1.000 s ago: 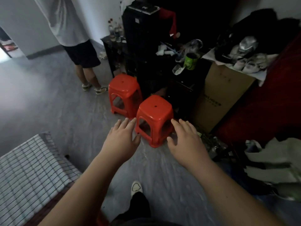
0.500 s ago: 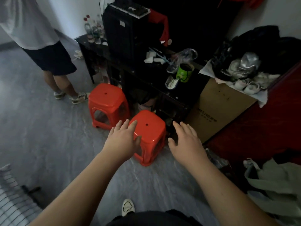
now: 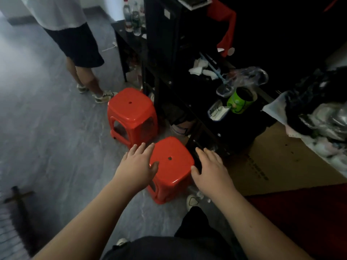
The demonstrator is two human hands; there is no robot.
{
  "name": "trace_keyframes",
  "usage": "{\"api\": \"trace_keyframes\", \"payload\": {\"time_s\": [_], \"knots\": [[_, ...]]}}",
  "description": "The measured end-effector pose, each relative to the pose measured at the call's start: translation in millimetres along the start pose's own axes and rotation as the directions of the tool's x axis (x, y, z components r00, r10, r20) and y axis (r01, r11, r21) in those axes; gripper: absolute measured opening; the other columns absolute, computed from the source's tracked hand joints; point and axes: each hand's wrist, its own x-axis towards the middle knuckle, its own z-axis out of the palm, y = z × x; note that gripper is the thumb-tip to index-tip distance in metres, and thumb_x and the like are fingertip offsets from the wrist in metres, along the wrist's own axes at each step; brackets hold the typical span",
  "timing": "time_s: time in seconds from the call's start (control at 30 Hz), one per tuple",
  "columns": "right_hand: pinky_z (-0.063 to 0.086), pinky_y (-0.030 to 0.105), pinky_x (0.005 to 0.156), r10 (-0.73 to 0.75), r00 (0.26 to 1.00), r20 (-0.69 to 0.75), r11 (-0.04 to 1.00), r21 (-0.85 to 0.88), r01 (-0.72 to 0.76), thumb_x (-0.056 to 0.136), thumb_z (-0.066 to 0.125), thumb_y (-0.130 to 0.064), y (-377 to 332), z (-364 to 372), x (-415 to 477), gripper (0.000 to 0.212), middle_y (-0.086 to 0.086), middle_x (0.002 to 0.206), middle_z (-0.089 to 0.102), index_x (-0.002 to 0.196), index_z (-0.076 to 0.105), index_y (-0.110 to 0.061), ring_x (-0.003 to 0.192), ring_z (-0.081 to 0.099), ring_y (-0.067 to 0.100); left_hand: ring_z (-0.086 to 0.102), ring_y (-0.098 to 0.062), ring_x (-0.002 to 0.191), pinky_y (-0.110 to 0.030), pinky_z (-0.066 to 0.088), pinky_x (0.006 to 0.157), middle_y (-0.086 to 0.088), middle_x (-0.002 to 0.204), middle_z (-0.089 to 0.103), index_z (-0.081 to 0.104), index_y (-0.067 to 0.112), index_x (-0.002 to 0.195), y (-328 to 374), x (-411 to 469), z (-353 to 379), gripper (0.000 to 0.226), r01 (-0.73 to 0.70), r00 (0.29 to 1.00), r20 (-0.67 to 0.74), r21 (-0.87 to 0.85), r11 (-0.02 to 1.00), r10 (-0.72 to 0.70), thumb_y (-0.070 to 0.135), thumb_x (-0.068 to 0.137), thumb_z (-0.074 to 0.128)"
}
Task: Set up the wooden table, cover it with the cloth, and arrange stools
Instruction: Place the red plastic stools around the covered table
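Observation:
Two red plastic stools stand on the grey floor beside a dark shelf unit. The near stool is between my hands. My left hand hovers at its left edge with fingers spread, the thumb over the seat. My right hand is at its right edge, fingers straight, thumb by the seat's corner. Neither hand grips it. The far stool stands behind it to the left. A corner of the checked cloth on the table shows at the lower left, blurred.
A person in dark shorts stands at the back left, close to the far stool. The black shelf unit holds bottles, a green cup and clutter. A cardboard box sits right of the near stool. Open grey floor lies to the left.
I have moved closer to the stools. Both hands have come down to the sides of the near stool's seat. The cloth-covered table has slid almost out of view at the lower left.

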Motion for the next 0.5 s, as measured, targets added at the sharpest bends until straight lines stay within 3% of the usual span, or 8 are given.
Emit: {"api": "trace_keyframes", "payload": {"time_s": [0.17,0.3,0.5], "knots": [[0.023,0.046,0.120,-0.183,0.968,0.174,0.974,-0.105,0.203,0.099,0.045,-0.044,64.7,-8.8,97.1,0.066,0.000,0.166,0.018,0.159,0.018,-0.030,0.153,0.010,0.022,0.024,-0.032,0.149,-0.047,0.027,0.119,-0.010,0.161,0.030,0.023,0.024,0.158,43.6,61.4,53.9,0.073,0.221,0.975,-0.019,-0.076,0.972,-0.223,0.054,0.093,0.041],[0.022,0.047,0.122,-0.233,0.929,0.289,0.954,-0.118,0.276,0.099,0.045,-0.045,96.6,-10.2,154.1,0.067,0.000,0.166,0.017,0.159,0.017,-0.031,0.153,0.010,0.023,0.023,-0.032,0.149,-0.044,0.026,0.120,-0.012,0.161,0.030,0.024,0.022,0.158,72.5,88.8,83.8,0.070,0.381,0.923,0.015,-0.189,0.905,-0.386,0.046,0.096,0.048],[0.023,0.045,0.121,-0.273,0.884,0.379,0.949,-0.044,0.312,0.100,0.047,-0.043,123.1,45.5,240.1,0.066,-0.002,0.167,0.015,0.158,0.018,-0.035,0.153,0.009,0.021,0.025,-0.030,0.148,-0.040,0.022,0.121,-0.013,0.161,0.030,0.024,0.019,0.158,62.2,139.7,144.7,0.070,0.493,0.859,0.008,-0.287,0.821,-0.513,0.036,0.096,0.054]]}}
